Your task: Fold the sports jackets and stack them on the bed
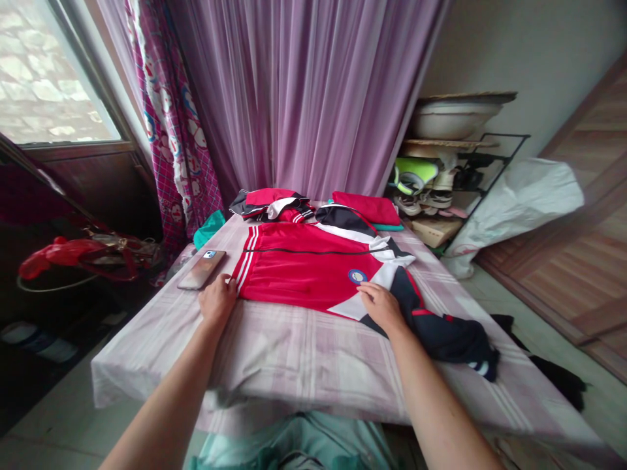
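Note:
A red zip jacket (298,267) with white and navy shoulder panels lies flat on the table, its striped hem to the left and its collar to the right. A round blue-and-white badge (357,277) shows on its chest. My left hand (218,299) is closed at the near corner of the hem, fingertips on the striped edge. Just below the badge, my right hand (381,304) has its fingers pinched together on the jacket by the white panel. The near navy sleeve (450,336) stretches out to the right; the far sleeve (345,219) lies toward the back.
A phone (202,271) rests on the checked tablecloth (294,352) beside my left hand. Behind the jacket are another red-and-navy garment (272,202) and a folded red cloth (367,207). A shoe rack (441,189) and white sack (524,202) stand at right.

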Available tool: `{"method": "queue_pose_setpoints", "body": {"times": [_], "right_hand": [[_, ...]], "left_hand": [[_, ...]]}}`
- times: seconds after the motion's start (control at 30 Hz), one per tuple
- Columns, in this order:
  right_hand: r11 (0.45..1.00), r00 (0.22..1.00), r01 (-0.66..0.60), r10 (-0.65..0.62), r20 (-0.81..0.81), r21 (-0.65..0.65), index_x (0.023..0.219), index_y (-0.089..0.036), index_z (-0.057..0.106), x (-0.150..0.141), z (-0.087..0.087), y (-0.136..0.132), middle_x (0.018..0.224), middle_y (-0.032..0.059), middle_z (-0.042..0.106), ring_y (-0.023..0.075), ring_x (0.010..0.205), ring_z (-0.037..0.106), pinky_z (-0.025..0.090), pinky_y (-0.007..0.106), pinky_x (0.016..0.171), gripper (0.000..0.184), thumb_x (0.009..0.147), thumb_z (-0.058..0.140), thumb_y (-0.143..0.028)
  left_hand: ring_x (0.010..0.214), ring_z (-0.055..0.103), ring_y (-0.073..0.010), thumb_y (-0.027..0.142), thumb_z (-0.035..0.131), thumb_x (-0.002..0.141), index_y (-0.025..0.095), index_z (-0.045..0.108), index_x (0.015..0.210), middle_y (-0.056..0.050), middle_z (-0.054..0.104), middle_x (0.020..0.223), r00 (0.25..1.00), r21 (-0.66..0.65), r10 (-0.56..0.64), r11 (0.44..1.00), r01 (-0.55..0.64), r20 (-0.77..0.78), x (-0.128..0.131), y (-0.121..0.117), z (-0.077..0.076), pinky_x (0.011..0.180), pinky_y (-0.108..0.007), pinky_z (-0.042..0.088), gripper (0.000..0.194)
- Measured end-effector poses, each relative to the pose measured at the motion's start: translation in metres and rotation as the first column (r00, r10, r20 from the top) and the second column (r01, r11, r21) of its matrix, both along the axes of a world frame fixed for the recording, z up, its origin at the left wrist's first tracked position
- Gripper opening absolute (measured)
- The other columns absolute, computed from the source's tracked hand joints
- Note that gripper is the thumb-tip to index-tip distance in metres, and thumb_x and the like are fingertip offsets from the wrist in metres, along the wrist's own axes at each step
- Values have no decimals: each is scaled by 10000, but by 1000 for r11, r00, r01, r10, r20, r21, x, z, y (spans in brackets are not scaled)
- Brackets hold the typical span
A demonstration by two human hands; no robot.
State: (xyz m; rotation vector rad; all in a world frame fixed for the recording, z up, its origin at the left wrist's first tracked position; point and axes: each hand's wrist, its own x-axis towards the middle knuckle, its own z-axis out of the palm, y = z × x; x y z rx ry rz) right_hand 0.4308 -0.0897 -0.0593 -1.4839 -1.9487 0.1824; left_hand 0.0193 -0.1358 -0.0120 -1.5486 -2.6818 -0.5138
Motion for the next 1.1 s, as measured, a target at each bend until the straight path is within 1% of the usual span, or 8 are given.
{"method": "queue_pose_setpoints", "body": {"times": [0.23,0.47,0.6,0.77,0.9,0.97,1.03,1.1], "right_hand": [[1000,1000,5,-5,6,1,938,-222,780,-1,2,-2,1117,68,744,220,1073,671,497,370,1017,287,848,508,-223],[1000,1000,2,-3,23,10,950,-222,780,-2,1,-1,1124,70,741,217,1073,671,491,371,1024,289,850,508,-217],[1000,995,11,-11,98,0,984,-223,772,-4,5,-5,1159,72,730,214,1108,657,477,356,1035,303,861,497,-192],[995,960,-18,44,276,-98,1093,-228,743,-12,23,-5,1212,87,704,224,1131,640,468,334,1019,301,858,556,-214],[988,944,-58,102,315,-145,1128,-245,722,-20,42,20,1215,76,702,222,1121,643,469,330,996,292,883,564,-264],[989,950,-64,101,295,-134,1151,-227,710,-18,45,37,1244,88,687,227,1162,621,452,340,1018,305,893,554,-277],[995,961,21,7,278,-95,1185,-208,691,-5,41,52,1299,109,652,246,1235,571,417,367,1060,332,892,555,-285],[970,944,237,-220,246,-44,1231,-188,660,16,31,62,1349,148,607,288,1281,524,389,424,1080,374,886,553,-285]], "left_hand": [[1064,667,-296,378,401,941,204,605,1193,-122,746,1063,1000,32,3,999,-4,7,0,0,-3,880,-415,475,368],[1143,613,-289,302,388,950,224,645,1201,-139,646,1263,1000,69,-22,997,23,-20,-1,-5,-2,895,-394,482,367],[1183,590,-273,253,395,942,235,644,1223,-97,636,1319,981,118,-167,977,178,-96,2,0,-1,977,-399,457,376],[1311,518,-233,304,409,954,248,614,1286,-58,611,1390,875,97,-452,877,471,-173,13,32,3,1120,-395,358,394],[1374,461,-244,320,430,953,246,622,1291,-60,575,1434,838,40,-516,847,530,-179,22,69,0,1165,-415,312,395],[1379,457,-241,322,437,954,270,620,1294,-48,558,1452,834,6,-529,844,537,-158,22,82,-5,1160,-423,324,389],[1382,454,-237,323,429,960,290,597,1320,-41,525,1483,837,-33,-532,846,532,-128,21,89,-12,1147,-444,342,399],[1398,432,-239,327,412,968,289,562,1360,-47,479,1521,843,-55,-527,850,524,-111,18,91,-20,1140,-468,346,422]]}}
